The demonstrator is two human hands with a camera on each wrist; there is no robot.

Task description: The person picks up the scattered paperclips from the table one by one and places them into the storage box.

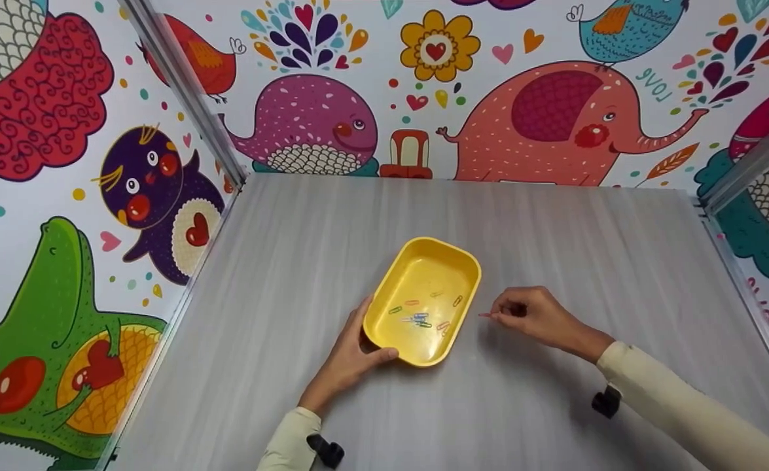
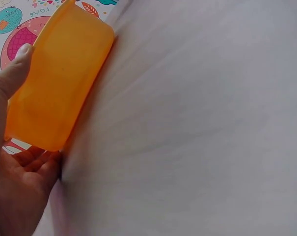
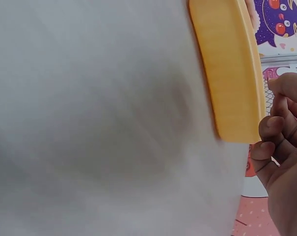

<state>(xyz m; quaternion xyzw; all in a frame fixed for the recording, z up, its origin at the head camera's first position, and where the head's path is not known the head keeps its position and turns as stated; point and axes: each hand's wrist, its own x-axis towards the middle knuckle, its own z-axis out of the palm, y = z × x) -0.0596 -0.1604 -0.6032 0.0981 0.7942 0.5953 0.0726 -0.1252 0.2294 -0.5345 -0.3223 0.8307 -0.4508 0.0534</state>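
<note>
A yellow plastic tray (image 1: pixel 430 275) sits on the table, slanted, and several coloured paper clips (image 1: pixel 420 317) lie scattered on its floor. My left hand (image 1: pixel 348 356) grips the tray's near left corner, the thumb over the rim and the fingers against the outer side. In the left wrist view the thumb (image 2: pixel 18 69) lies along the tray's wall (image 2: pixel 65 78). To the right of the tray, my right hand (image 1: pixel 541 315) pinches a small red paper clip (image 1: pixel 485 314) between thumb and forefinger, its tip pointing at the tray's right rim. The right wrist view shows the other fingers (image 3: pixel 271 128) loosely curled.
The grey wood-grain table (image 1: pixel 305 229) is bordered by printed panels with cartoon animals (image 1: pixel 319 124) at the back and both sides. Metal frame bars (image 1: pixel 188 91) stand at the corners. Black straps (image 1: pixel 607 400) sit on both sleeves.
</note>
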